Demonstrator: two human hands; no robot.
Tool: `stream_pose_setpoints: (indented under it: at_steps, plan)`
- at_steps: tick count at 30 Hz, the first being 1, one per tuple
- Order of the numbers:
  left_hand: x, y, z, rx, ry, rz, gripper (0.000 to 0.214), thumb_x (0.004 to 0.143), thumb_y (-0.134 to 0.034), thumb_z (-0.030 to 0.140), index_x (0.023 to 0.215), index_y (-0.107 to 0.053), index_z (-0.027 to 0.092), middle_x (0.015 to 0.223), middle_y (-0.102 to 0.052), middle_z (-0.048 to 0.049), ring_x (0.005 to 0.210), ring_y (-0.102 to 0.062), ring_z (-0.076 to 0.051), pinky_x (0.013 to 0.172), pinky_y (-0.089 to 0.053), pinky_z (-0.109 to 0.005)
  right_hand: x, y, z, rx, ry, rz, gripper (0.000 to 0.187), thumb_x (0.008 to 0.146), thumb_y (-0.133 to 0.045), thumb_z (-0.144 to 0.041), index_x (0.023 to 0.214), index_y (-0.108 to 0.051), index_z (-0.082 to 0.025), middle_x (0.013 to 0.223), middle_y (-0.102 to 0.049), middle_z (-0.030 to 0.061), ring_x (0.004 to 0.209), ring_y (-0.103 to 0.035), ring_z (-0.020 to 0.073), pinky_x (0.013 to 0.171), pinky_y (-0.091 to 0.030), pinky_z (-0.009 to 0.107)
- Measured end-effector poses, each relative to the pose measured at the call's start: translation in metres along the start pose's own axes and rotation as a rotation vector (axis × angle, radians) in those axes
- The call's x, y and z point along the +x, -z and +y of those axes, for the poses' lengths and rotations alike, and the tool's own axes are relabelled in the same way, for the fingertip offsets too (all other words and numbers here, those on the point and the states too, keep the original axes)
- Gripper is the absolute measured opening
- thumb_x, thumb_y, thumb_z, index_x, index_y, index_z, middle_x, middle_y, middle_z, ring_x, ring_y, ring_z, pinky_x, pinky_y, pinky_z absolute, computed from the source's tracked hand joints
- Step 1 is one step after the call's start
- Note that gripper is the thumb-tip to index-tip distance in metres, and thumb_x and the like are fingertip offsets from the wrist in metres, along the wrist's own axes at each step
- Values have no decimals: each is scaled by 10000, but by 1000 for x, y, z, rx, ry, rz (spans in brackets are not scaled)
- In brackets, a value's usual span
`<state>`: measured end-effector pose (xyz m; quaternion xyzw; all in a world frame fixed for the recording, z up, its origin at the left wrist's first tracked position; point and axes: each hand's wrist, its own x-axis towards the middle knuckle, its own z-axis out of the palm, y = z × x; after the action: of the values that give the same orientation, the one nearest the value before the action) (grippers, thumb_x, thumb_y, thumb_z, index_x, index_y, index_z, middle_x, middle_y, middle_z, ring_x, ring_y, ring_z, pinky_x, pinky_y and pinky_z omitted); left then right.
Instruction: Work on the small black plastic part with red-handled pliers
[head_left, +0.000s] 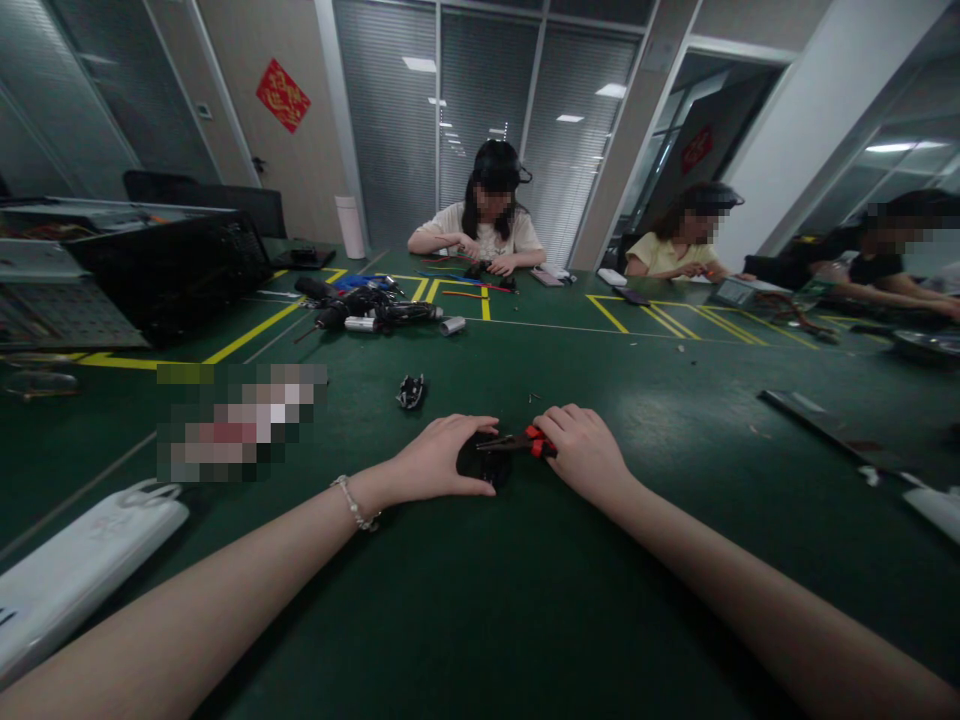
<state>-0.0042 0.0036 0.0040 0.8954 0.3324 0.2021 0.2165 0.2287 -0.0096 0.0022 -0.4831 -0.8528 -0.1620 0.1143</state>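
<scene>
One tool, pliers [534, 440], gripped in right hand [590, 452]; left hand [427, 456] holds black part [471, 462] toward worktop's [480, 610] near edge, presumably steadying it.

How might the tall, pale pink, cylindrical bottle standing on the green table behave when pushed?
Pushed near the top, the pale pink bottle would probably tip, since it stands tall and narrow. Once down, it would likely roll, given its round sides. Its straight outline suggests a stiff shell; its weight cannot be judged.
</scene>
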Motion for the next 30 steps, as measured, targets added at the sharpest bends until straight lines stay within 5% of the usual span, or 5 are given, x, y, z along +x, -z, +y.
stream_pose_setpoints:
  at_steps: [30]
  plan:
    - [-1, -1, -2, 41, -25, -2, 706, 634, -637, 524, 1222, -349, 258, 1187, -477, -51, 1073, -440, -249, 909, -334, -387, 4, 1, -2, -127, 41, -43, 279, 672, -554, -178, 949, -544, -143, 898, -567, 87, 811, -478, 208, 696, -368, 313]
